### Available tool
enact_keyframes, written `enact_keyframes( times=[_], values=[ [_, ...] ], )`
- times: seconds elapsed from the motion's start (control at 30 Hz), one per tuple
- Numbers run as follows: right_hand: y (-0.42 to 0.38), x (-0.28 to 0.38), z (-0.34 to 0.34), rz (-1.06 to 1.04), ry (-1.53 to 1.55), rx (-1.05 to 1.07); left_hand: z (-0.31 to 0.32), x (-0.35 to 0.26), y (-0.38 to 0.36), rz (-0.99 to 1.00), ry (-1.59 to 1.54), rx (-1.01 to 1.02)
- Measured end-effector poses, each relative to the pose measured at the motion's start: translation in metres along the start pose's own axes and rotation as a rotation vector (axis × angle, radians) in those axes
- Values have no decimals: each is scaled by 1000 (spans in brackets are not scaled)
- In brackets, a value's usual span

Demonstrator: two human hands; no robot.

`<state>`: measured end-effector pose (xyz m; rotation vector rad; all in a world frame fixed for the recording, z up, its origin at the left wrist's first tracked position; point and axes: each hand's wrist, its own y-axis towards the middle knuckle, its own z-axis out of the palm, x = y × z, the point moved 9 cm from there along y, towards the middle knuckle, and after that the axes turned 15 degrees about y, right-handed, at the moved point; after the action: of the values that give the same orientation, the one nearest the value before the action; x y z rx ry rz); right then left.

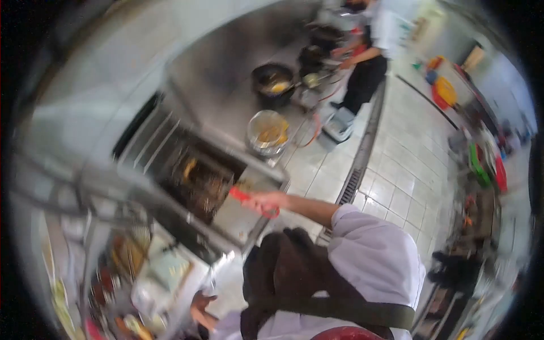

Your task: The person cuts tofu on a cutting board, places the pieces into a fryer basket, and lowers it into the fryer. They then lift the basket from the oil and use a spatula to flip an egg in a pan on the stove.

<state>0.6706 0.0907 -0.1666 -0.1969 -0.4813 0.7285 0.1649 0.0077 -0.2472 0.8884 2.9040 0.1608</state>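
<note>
My right hand [265,203] is closed around a red-handled tool [239,194], above the metal ledge beside the fryer. The fryer [198,181] holds dark oil with a golden piece [190,168] floating at its far side. Near the lower edge my left hand [203,309] has its fingers apart and nothing in them, close to the counter corner. Just beyond the fryer stands a metal bowl [267,133] with yellowish food in it. Farther back, a dark wok [273,80] contains something yellow.
A person in a white top [383,28] and dark apron works by the far burners. A grey bin [339,124] stands on the tiled floor beside a drain grate [356,173]. Trays and packages [167,269] crowd the lower left. Shelves with colourful items line the right.
</note>
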Motion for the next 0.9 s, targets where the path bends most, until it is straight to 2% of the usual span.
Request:
enact_keyframes(
  times=[0.03,0.07,0.1,0.17,0.2,0.23,0.27,0.33,0.4,0.43,0.47,0.67,0.9],
  values=[
    [-2,5,-1,-11,22,-32,43,38,-71,-586,-207,273],
    [5,5,3,36,16,18,32,21,-89,-894,-347,302],
    [2,12,10,-21,-62,-27,22,-2,-104,-1072,-530,228],
    [4,16,13,-49,-75,-30,-21,-66,-123,-1305,-900,32],
    [3,15,14,-8,-33,-37,-38,-82,-143,-1391,-223,515],
    [1,14,17,20,2,-47,1,-64,-182,-1304,-627,-29],
    [-3,18,26,41,1,-27,4,-71,-191,-1326,-612,-45],
    [-27,20,30,-5,-52,-93,-13,-117,-232,-1425,-202,-3],
    [-43,19,35,18,-82,-38,43,-122,-330,-1617,58,295],
    [-50,21,39,23,-125,-5,52,-155,-339,-1869,-642,6],
    [-59,19,41,38,-125,-3,43,-185,-336,-1957,-781,-21],
    [-94,24,66,12,-198,65,47,-261,-322,-1953,-856,39],
    [-104,27,86,-25,-205,87,51,-281,-302,-1907,-903,53]
  ],
)
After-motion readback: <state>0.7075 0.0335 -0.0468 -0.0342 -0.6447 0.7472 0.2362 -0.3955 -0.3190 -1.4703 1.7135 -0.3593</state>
